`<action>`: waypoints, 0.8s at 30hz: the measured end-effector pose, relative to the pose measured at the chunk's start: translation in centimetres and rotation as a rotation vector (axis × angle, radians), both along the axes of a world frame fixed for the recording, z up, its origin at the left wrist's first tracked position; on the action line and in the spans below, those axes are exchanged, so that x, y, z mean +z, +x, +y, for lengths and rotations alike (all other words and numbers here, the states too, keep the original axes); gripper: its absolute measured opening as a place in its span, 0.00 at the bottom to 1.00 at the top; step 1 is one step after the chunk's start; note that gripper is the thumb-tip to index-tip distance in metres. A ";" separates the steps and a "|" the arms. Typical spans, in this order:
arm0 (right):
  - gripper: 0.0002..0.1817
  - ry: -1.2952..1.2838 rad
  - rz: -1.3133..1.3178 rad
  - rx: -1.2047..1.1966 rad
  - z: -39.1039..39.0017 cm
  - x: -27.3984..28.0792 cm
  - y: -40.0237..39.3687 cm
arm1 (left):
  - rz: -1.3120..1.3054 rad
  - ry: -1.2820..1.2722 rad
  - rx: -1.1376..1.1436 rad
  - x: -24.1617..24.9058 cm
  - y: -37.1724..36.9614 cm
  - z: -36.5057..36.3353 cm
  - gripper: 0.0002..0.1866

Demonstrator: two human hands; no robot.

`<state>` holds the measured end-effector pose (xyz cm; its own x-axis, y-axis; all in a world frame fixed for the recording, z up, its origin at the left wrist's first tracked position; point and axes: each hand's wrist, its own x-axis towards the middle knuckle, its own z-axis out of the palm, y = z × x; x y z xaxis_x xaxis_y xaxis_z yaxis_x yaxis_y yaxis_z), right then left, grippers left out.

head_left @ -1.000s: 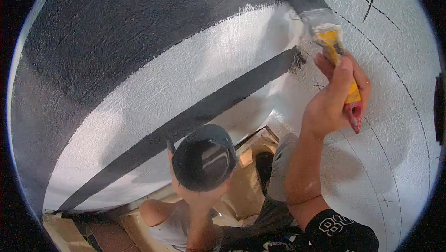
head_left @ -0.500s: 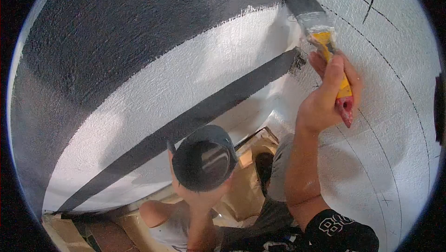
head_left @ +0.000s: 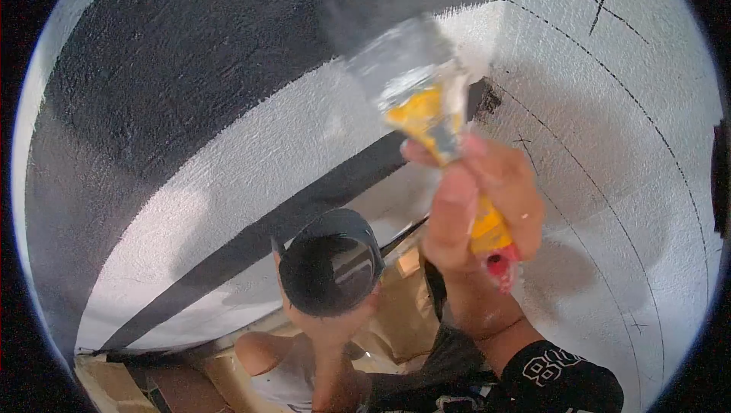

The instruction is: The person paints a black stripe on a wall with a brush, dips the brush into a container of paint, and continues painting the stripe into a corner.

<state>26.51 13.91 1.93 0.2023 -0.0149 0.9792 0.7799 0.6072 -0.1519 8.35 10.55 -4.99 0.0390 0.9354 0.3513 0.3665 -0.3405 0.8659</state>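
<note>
My right hand (head_left: 487,207) is closed around the yellow and red handle of a wide paintbrush (head_left: 426,108). Its dark bristles, smeared by motion, point up and left and overlap the dark painted area of the wall in this view. Below and to the left, my left hand (head_left: 327,329) grips a dark paint cup (head_left: 332,262) from underneath, its mouth tilted toward me. Dark paint shows inside the cup. A dark curved band (head_left: 251,238) runs across the white wall behind both hands.
On the right, the white wall (head_left: 609,108) carries curved dashed guide lines and small cross marks. A large dark painted area (head_left: 183,55) fills the upper left. Brown paper or cardboard (head_left: 403,314) covers the floor below. A dark object (head_left: 720,177) sits at the right edge.
My right hand has pulled the paintbrush away from the top corner, moving it left, down and closer to me. The left hand and paint cup have hardly moved.
</note>
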 end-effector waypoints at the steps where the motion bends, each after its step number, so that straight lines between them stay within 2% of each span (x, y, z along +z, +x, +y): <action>1: 0.10 0.030 -0.029 -0.038 -0.1 0.2 0.8 | -0.001 0.003 0.000 -0.1 -0.2 0.0 0.54; 3: 0.10 0.048 -0.049 -0.067 -0.2 0.7 1.8 | 0.071 0.048 0.031 -0.6 -0.5 0.0 0.54; 7: 0.08 0.091 0.499 -0.109 0.4 1.2 3.2 | 0.110 0.074 0.004 -0.4 -0.6 0.3 0.53; 9: 0.09 0.050 0.488 -0.061 0.6 0.8 3.0 | -0.032 0.022 -0.002 -0.3 -0.4 0.2 0.54; 12: 0.09 -0.080 0.500 -0.005 0.3 0.7 1.3 | 0.080 0.093 0.031 -0.5 -0.4 0.1 0.55; 14: 0.10 -0.118 0.338 0.055 0.2 0.2 0.4 | 0.089 0.071 0.036 0.0 -0.4 -0.1 0.55; 15: 0.10 -0.119 0.339 0.054 0.2 -0.2 0.0 | 0.098 0.048 0.040 0.1 -0.3 -0.1 0.56; 17: 0.11 -0.113 0.159 0.041 0.1 -0.9 -0.6 | 0.048 0.094 0.000 -0.1 0.0 0.2 0.56; 19: 0.11 -0.098 0.178 0.046 -0.3 -1.0 -0.6 | 0.000 0.145 -0.040 -0.2 -0.1 0.3 0.56; 21: 0.10 -0.075 0.193 0.054 -0.6 -0.5 0.2 | -0.027 0.039 -0.005 -0.3 -0.3 0.0 0.56; 23: 0.09 -0.194 0.245 -0.125 -0.9 0.2 2.3 | -0.064 0.054 -0.017 -0.1 -0.2 0.3 0.55; 24: 0.09 -0.194 0.245 -0.125 -0.4 0.4 2.8 | -0.098 0.063 -0.029 0.0 -0.1 0.3 0.54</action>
